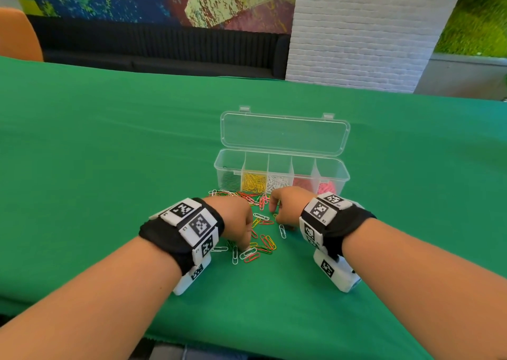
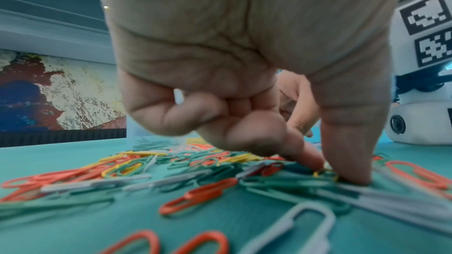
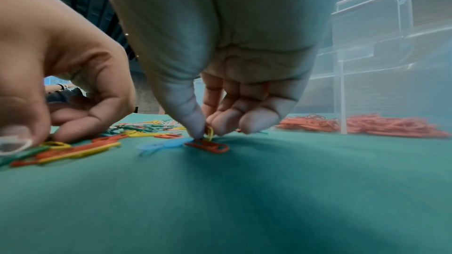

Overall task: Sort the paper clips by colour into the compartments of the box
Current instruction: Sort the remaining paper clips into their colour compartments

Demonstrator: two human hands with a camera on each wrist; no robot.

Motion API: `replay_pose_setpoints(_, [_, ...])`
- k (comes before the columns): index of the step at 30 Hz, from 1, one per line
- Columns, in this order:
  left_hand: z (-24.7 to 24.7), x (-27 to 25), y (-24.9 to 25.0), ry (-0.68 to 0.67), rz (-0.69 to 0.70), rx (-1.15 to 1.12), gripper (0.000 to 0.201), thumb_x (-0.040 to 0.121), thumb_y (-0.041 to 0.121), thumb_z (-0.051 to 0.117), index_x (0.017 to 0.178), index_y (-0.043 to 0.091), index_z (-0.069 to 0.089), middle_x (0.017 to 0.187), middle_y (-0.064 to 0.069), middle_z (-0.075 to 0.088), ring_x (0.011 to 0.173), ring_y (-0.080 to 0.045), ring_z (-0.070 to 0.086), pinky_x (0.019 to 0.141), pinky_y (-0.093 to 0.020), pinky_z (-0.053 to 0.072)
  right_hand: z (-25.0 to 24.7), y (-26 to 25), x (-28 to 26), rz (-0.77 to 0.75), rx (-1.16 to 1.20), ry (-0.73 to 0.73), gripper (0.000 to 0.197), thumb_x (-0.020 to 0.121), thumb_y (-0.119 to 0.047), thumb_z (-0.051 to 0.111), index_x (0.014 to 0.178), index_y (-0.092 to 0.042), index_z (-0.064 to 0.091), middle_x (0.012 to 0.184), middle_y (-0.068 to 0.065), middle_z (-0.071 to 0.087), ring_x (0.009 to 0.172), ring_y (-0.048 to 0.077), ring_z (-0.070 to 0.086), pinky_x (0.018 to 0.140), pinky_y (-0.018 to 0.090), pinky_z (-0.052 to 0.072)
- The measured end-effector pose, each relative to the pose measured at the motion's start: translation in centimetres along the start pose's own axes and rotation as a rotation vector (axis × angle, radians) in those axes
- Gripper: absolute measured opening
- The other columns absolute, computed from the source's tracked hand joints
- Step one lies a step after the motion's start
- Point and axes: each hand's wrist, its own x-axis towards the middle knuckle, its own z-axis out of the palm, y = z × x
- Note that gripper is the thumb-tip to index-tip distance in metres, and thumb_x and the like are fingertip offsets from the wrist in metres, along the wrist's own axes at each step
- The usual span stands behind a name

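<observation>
Yellow wire paper clip stands on end, pinched in the right hand grip, on the green desk. Left hand maybe pinches another.

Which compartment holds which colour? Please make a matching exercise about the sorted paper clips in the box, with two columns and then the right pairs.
In the box:
1. green clips
2. yellow clips
3. white clips
4. pink clips

A. middle compartment
B. far right compartment
C. far left compartment
D. second compartment from the left

Pairs: 1-C, 2-D, 3-A, 4-B.
</observation>
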Motion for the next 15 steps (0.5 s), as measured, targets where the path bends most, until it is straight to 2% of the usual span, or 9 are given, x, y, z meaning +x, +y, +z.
replay_pose_setpoints(2, [0.02,0.02,0.04,-0.003,0.009,-0.009,0.008,0.079,0.027,0.066,0.083,0.021,0.067,0.082,0.005,0.065,0.078,-0.015,0.061,0.08,-0.034,0.056,-0.01,0.0,-0.09,0.003,0.0,-0.014,0.023,0.084,-0.004,0.057,0.104,-0.012,0.063,0.072,-0.01,0.043,0.075,0.013,0.048,0.049,0.014,0.032])
replay_pose_setpoints(5, [-0.07,0.08,0.13,-0.026,0.022,-0.015,0.007,0.081,0.024,0.063,0.085,0.019,0.066,0.077,0.005,0.06,0.064,-0.01,0.052,0.072,-0.029,0.055,-0.05,-0.21,-0.21,0.007,-0.004,-0.036,0.018,0.087,-0.007,0.053,0.102,-0.01,0.063,0.076,-0.004,0.051,0.073,0.014,0.05,0.052,0.017,0.038])
replay_pose_setpoints(7, [-0.11,0.11,0.14,-0.036,0.035,-0.013,0.005,0.081,0.022,0.063,0.083,0.018,0.064,0.074,0.005,0.057,0.061,-0.009,0.049,0.069,-0.028,0.053,-0.01,-0.36,-0.18,0.007,-0.024,-0.017,0.012,0.09,-0.01,0.046,0.091,-0.012,0.058,0.084,0.002,0.055,0.078,0.018,0.051,0.062,0.023,0.042])
replay_pose_setpoints(9, [-0.08,0.18,0.16,-0.036,0.049,-0.014,0.003,0.08,0.021,0.062,0.08,0.018,0.062,0.07,0.005,0.055,0.058,-0.008,0.047,0.064,-0.026,0.05,0.02,-0.29,-0.09,0.024,-0.012,0.04,0.017,0.091,-0.01,0.042,0.076,-0.016,0.048,0.078,0.001,0.051,0.08,0.019,0.049,0.069,0.026,0.039])
replay_pose_setpoints(12, [-0.09,0.22,-0.06,0.007,0.055,-0.04,0.006,0.078,0.021,0.061,0.073,0.02,0.058,0.068,0.004,0.054,0.059,-0.012,0.047,0.063,-0.027,0.048,-0.1,-0.36,-0.21,0.05,0.027,0.065,0.031,0.093,-0.009,0.038,0.065,-0.021,0.031,0.068,-0.004,0.038,0.081,0.021,0.044,0.062,0.024,0.035])
replay_pose_setpoints(13, [-0.17,0.2,-0.23,0.034,0.059,-0.06,0.009,0.078,0.02,0.062,0.071,0.02,0.057,0.067,0.005,0.054,0.06,-0.013,0.048,0.063,-0.027,0.048,-0.16,-0.44,-0.26,0.05,0.041,0.059,0.032,0.094,-0.009,0.037,0.065,-0.021,0.03,0.067,-0.004,0.037,0.082,0.02,0.043,0.06,0.024,0.033])
replay_pose_setpoints(15, [-0.46,0.08,-0.74,0.083,0.069,-0.1,0.014,0.078,0.018,0.063,0.069,0.02,0.052,0.066,0.006,0.051,0.061,-0.012,0.046,0.06,-0.026,0.045,-0.29,-0.68,-0.41,0.024,0.08,0.031,0.025,0.095,-0.009,0.035,0.071,-0.017,0.036,0.07,-0.003,0.039,0.083,0.02,0.043,0.061,0.025,0.032])
